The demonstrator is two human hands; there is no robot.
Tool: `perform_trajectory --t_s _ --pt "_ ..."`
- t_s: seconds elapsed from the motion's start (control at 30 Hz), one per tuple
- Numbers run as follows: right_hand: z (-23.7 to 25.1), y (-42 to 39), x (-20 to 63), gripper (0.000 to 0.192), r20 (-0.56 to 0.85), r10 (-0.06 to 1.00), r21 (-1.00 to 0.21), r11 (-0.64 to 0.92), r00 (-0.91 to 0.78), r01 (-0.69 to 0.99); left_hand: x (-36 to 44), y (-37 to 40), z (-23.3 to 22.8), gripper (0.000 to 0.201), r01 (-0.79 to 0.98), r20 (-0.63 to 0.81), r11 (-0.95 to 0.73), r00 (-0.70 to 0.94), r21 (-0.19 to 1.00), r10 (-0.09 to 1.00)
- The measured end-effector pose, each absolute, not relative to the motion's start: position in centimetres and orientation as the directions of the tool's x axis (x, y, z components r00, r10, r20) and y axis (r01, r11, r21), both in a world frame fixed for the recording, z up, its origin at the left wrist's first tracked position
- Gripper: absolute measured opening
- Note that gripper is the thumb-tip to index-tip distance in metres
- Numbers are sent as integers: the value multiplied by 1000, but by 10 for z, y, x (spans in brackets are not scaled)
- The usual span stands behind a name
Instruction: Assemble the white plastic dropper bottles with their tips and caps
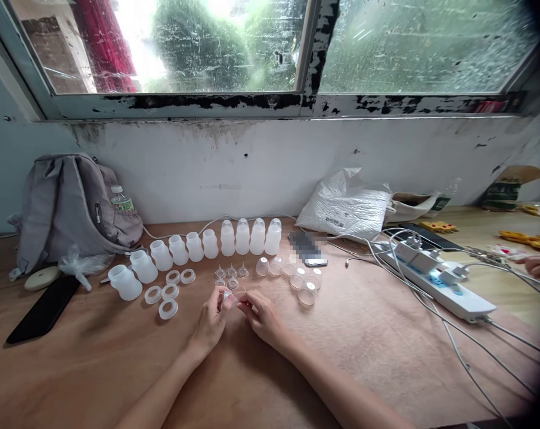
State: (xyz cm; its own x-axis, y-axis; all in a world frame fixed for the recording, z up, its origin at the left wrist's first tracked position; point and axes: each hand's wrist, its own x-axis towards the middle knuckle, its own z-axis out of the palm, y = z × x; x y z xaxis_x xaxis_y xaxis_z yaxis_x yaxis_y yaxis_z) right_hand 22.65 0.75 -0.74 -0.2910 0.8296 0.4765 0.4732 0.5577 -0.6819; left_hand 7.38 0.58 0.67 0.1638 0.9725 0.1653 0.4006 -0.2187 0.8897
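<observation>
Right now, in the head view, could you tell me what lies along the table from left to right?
Grey backpack → open bottles → capped bottles → clear caps → white plastic bag → power strip → another person's hand. Nearer, left hand and right hand pinch a small clear piece.

Bare forearms — no sleeves; left hand (213,322), right hand (261,317) (ringless).

Translucent white bottles (194,245) stand on a light brown desk (363,339); far left a grey backpack (68,205), near it a black phone (42,310).
</observation>
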Motion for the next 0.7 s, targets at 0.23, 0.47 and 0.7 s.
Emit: perform_trajectory --t_s 0.23,0.47,0.7 --pt "-6 11 232 16 425 875 -765 485 -233 424 72 5 12 30 554 180 -285 236 782 955" --pt "-8 19 237 25 311 950 -910 305 -23 282 58 64 38 42 893 362 -243 98 379 927" --pt "-11 22 238 27 264 965 -950 258 9 178 64 123 57 37 975 418 -67 -29 213 908"
